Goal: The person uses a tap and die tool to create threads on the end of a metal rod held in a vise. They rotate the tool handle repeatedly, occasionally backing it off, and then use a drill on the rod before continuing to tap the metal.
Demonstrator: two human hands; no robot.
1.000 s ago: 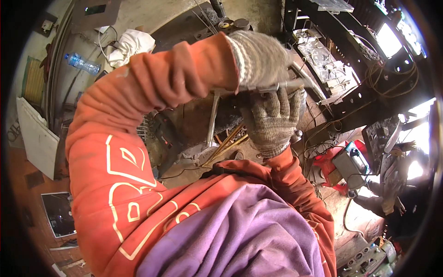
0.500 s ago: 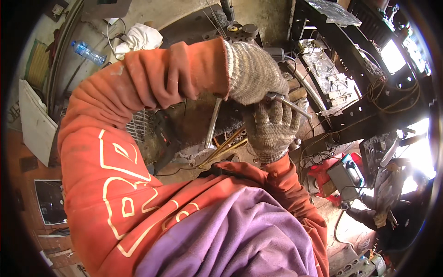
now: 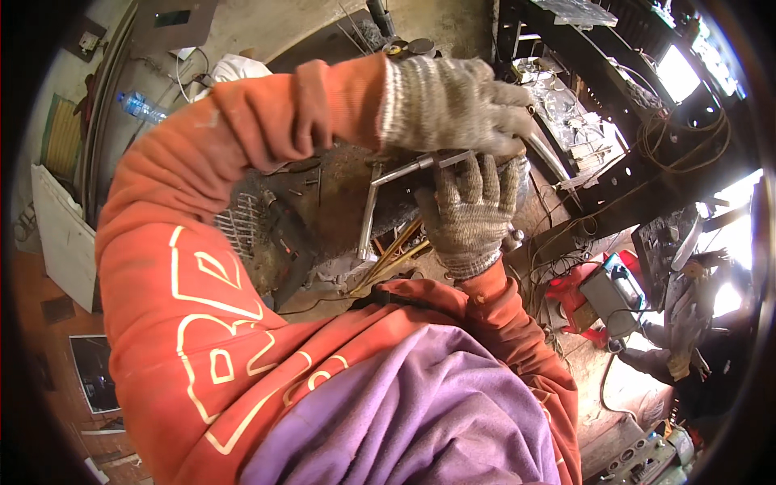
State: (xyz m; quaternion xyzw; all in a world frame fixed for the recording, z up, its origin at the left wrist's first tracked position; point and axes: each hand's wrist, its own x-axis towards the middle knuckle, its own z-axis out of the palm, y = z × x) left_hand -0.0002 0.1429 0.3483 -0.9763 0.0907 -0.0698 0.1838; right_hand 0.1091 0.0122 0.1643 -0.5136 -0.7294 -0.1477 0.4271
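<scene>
Bent metal rod (ends seemingly hidden) in gloved hands

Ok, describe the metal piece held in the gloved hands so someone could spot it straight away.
Start at the orange sleeve arching across the top. Both knit-gloved hands, left hand above right hand, meet on a bent metal bar. Unlike the yellowish rods beneath, it is silvery and angled like an L.

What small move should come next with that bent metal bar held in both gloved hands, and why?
Probably steady the bent metal bar before anything else. The left hand grips over its upper end, the right hand holds it from beneath, and the long leg hangs free toward the cluttered workbench. Sliding the right hand toward the corner would likely give better control.
</scene>
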